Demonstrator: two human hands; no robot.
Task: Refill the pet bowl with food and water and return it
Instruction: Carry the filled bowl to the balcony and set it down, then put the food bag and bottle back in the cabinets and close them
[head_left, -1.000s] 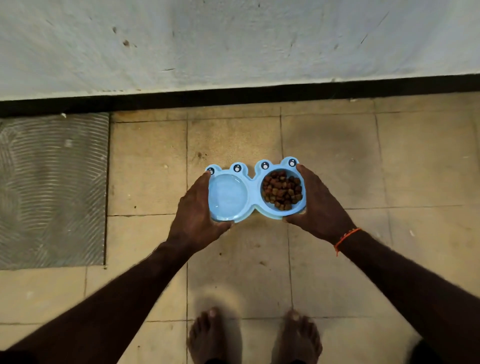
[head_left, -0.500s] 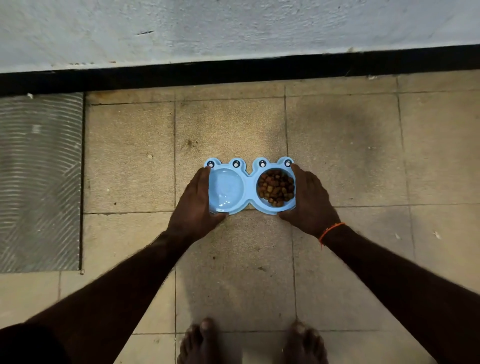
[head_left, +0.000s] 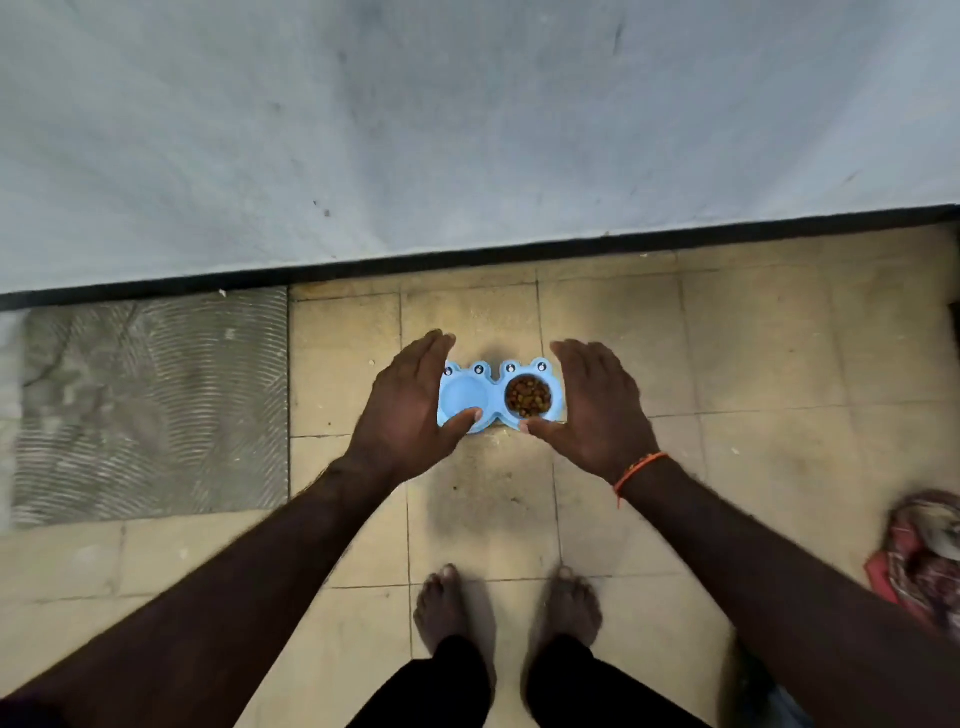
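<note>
Hands (head_left: 501, 410) spread over pet bowl (head_left: 497, 396) — no writing legible

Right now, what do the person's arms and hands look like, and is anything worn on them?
Both forearms are bare, with no sleeves in view. The left hand wears nothing. The right hand has a thin orange thread bracelet around its wrist, with a short loose end hanging down. No rings, gloves or watch show.
</note>
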